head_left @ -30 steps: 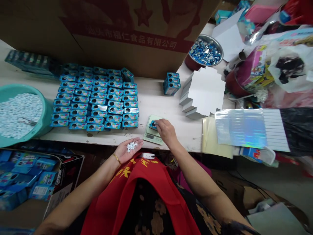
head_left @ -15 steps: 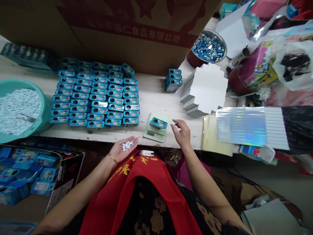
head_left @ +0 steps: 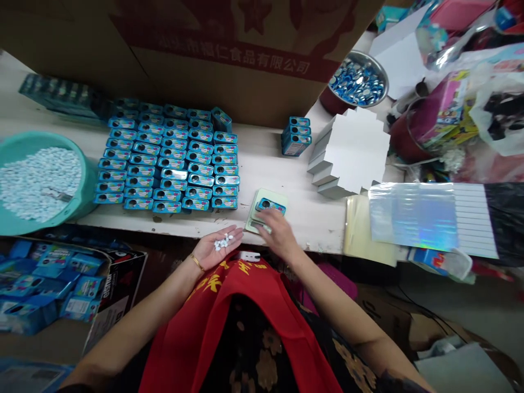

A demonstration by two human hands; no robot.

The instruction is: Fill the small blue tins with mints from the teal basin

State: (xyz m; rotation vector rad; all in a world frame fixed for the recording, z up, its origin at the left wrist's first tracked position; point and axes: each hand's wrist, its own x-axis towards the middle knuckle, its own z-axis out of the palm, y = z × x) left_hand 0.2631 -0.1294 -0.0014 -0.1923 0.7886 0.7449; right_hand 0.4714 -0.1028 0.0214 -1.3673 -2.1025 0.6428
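My left hand lies palm up above my lap, fingers stretched out, with a small heap of white candies in the palm. Over the front of a pale green kitchen scale is my right hand, slightly blurred, its thumb and fingers apart and nothing visible between them. On the scale's plate stands a blue candy tin with a dark round opening in its top. The right fingertips are beside this tin; whether they touch it I cannot tell. Part of the scale is hidden by the hand.
Rows of blue tins stand left of the scale, beside a teal basin of candies. Several tins, folded white card and a metal bowl of blue-and-silver pieces stand right. A large carton walls the back.
My right hand has moved left from beside the scale to over its front, close to the tin. The left hand still carries the candies, a little nearer the scale. The view has shifted slightly.
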